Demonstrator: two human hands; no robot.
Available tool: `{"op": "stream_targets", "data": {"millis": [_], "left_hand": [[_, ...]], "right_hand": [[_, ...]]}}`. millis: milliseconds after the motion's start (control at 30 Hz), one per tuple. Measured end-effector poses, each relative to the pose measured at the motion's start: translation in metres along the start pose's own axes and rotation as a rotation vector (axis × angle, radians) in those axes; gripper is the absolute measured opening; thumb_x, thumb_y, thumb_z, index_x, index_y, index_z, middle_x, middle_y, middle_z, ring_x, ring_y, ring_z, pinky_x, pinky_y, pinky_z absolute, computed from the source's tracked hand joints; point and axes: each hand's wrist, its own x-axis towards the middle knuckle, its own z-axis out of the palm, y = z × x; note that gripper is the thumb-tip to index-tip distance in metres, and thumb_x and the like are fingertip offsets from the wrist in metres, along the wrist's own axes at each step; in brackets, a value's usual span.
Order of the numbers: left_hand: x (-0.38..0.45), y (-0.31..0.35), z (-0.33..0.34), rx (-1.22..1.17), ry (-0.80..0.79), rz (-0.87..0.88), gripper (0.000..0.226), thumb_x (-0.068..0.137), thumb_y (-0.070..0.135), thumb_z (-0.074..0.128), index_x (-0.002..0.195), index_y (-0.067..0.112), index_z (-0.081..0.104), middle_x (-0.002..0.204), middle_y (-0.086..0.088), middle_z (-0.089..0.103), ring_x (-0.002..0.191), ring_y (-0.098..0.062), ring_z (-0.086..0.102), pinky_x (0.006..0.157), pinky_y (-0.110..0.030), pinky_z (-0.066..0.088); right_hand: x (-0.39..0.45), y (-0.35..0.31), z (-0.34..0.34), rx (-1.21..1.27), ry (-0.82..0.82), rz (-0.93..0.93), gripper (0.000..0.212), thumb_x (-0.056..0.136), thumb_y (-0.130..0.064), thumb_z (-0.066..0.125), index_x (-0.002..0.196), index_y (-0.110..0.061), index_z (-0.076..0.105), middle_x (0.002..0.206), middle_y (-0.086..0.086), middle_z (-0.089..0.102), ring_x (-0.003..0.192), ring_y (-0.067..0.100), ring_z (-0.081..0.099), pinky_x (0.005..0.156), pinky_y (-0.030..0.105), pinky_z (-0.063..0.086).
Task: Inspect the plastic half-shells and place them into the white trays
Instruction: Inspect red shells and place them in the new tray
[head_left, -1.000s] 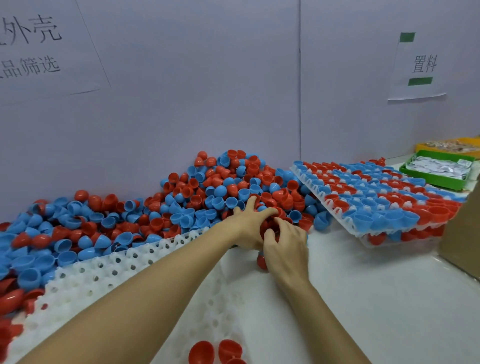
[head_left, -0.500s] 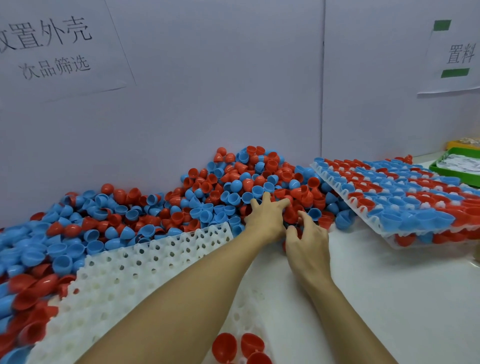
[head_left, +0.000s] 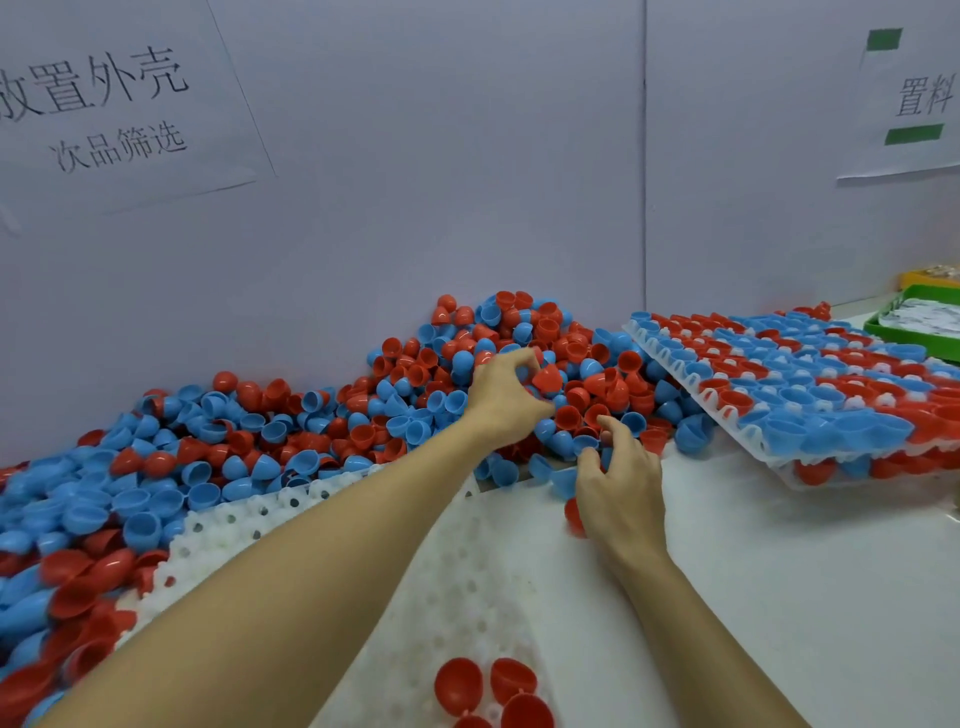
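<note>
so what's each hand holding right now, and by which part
The left hand pinches a red half-shell by its rim. The right hand has curled fingers in the pile; whether it grips anything cannot be told.

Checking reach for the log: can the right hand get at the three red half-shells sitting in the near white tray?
Probably yes. The right hand is at the pile's edge, the red half-shells lie uncovered in the white tray nearer the person, and only bare table lies between.

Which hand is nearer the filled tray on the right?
Right. The right hand reaches the pile's edge just left of the filled tray; the left hand, pinching a red shell, is farther left.
</note>
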Motion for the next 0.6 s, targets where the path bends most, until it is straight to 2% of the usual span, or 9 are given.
{"op": "stream_targets", "data": {"millis": [67, 167, 267, 333, 467, 533, 600], "left_hand": [[-0.002, 0.007, -0.018, -0.179, 0.007, -0.043, 0.028, 0.076, 0.002, 0.077, 0.076, 0.022, 0.058, 0.073, 0.007, 0.059, 0.050, -0.002, 0.051, 0.045, -0.013, 0.043], [-0.014, 0.013, -0.048, -0.438, 0.015, -0.124, 0.022, 0.080, 0.001, 0.075, 0.093, 0.016, 0.066, 0.079, -0.002, 0.063, 0.058, -0.015, 0.057, 0.047, -0.024, 0.047], [-0.038, 0.006, -0.080, -0.661, 0.078, -0.207, 0.025, 0.083, 0.002, 0.074, 0.096, 0.023, 0.068, 0.085, -0.007, 0.069, 0.068, -0.020, 0.067, 0.053, -0.031, 0.054], [-0.059, -0.007, -0.102, -0.828, 0.119, -0.268, 0.024, 0.084, 0.000, 0.072, 0.097, 0.020, 0.065, 0.089, -0.012, 0.069, 0.070, -0.024, 0.067, 0.052, -0.031, 0.051], [-0.117, -0.044, -0.139, -1.059, 0.223, -0.372, 0.024, 0.084, -0.003, 0.070, 0.102, 0.012, 0.067, 0.094, -0.012, 0.072, 0.074, -0.023, 0.070, 0.052, -0.034, 0.051], [-0.149, -0.059, -0.149, -1.133, 0.263, -0.415, 0.023, 0.078, -0.001, 0.072, 0.095, 0.014, 0.071, 0.091, -0.012, 0.073, 0.072, -0.022, 0.071, 0.050, -0.033, 0.049], [-0.178, -0.070, -0.158, -1.176, 0.294, -0.446, 0.024, 0.068, 0.003, 0.075, 0.089, 0.014, 0.070, 0.084, -0.010, 0.072, 0.069, -0.019, 0.070, 0.048, -0.032, 0.048]], "right_hand": [[-0.002, -0.001, -0.001, -0.003, -0.002, -0.002, 0.047, 0.099, -0.025, 0.047, 0.146, -0.023, 0.043, 0.144, 0.002, 0.049, 0.135, 0.021, 0.038, 0.109, 0.047, 0.042], [-0.004, -0.003, -0.002, 0.015, 0.012, -0.017, 0.046, 0.099, -0.021, 0.048, 0.144, -0.020, 0.046, 0.144, 0.003, 0.050, 0.135, 0.021, 0.039, 0.111, 0.047, 0.041], [-0.007, -0.006, -0.003, 0.009, 0.029, -0.034, 0.044, 0.098, -0.018, 0.049, 0.143, -0.017, 0.048, 0.140, 0.006, 0.053, 0.131, 0.023, 0.043, 0.109, 0.046, 0.043], [-0.010, -0.009, -0.004, -0.028, 0.046, -0.060, 0.042, 0.098, -0.016, 0.051, 0.140, -0.015, 0.051, 0.137, 0.008, 0.055, 0.128, 0.026, 0.045, 0.106, 0.046, 0.042], [-0.019, -0.023, -0.005, -0.149, 0.116, -0.167, 0.038, 0.094, -0.012, 0.055, 0.131, -0.015, 0.060, 0.133, 0.010, 0.058, 0.125, 0.031, 0.045, 0.103, 0.057, 0.034], [-0.025, -0.035, -0.003, -0.127, 0.101, -0.260, 0.038, 0.093, -0.008, 0.055, 0.130, -0.015, 0.060, 0.132, 0.008, 0.058, 0.124, 0.029, 0.046, 0.104, 0.053, 0.033], [-0.033, -0.053, 0.002, -0.023, 0.003, -0.381, 0.035, 0.094, -0.004, 0.053, 0.126, -0.014, 0.061, 0.125, 0.004, 0.061, 0.117, 0.020, 0.052, 0.103, 0.043, 0.040]]}}
